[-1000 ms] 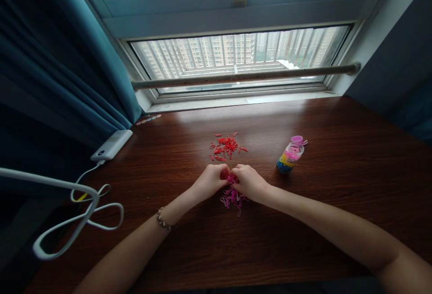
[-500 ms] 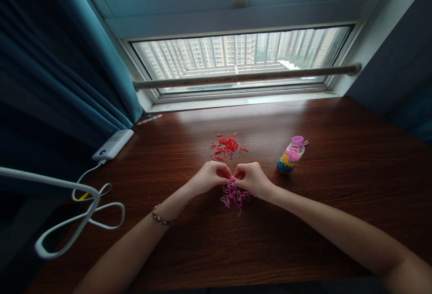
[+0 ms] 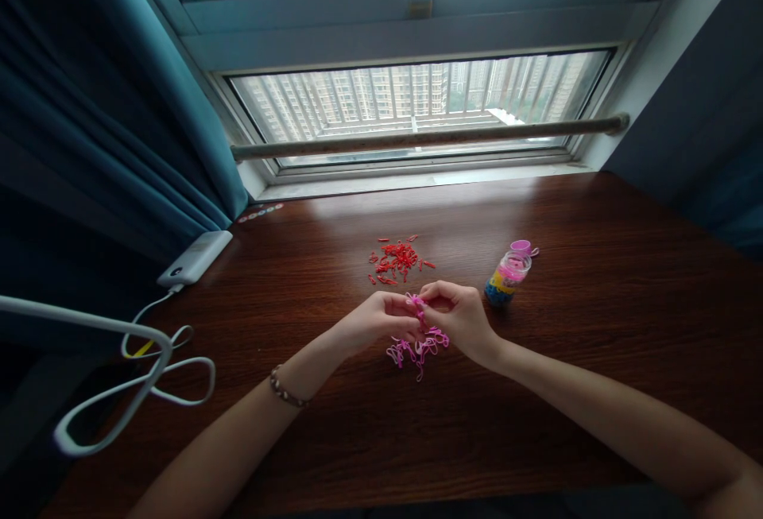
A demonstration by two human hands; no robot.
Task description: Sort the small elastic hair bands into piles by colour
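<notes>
My left hand (image 3: 385, 315) and my right hand (image 3: 458, 317) meet over the middle of the table. Between their fingertips is a pink rubber-band chain (image 3: 417, 303), its strands looped together; both hands pinch it, though fingers hide part of it. Just below them lies a loose pile of pink and purple rubber bands (image 3: 411, 352) on the dark wood. Beyond my hands, a scattered heap of red rubber bands (image 3: 398, 259) rests on the table.
A clear jar (image 3: 506, 276) with pink, yellow and blue showing stands to the right, a pink lid (image 3: 520, 247) behind it. At left lie a white power bank (image 3: 195, 257) and a looped white cable (image 3: 203, 362). The window bar (image 3: 429, 138) crosses behind the brown table (image 3: 334, 455).
My hands have come up and slightly right, lifting the pink chain higher above the pile. My fingers have shifted their hold, and more of the chain shows. The view has turned slightly.
</notes>
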